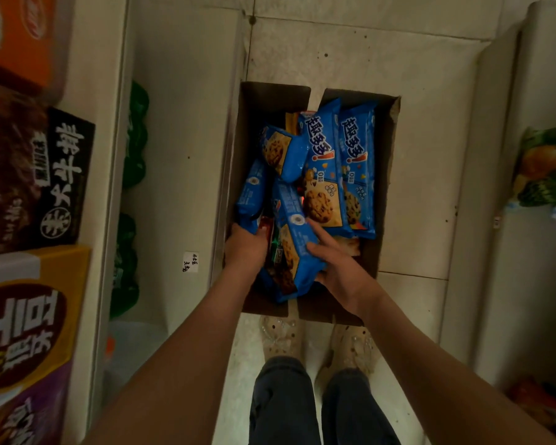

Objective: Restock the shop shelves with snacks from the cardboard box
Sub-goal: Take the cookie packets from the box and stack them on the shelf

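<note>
An open cardboard box stands on the tiled floor between two shelf units. Inside lie several blue cookie packets, two of them flat and face up at the right. My left hand reaches into the box's near left corner and grips the lower end of a blue packet. My right hand holds another blue cookie packet from its right side, fingers curled round its edge. Red and orange wrappers peek out beneath the blue ones.
The left shelves carry boxed snacks and green bags, with a price tag on the shelf edge. A green and orange bag sits on the right shelf. My feet stand just behind the box.
</note>
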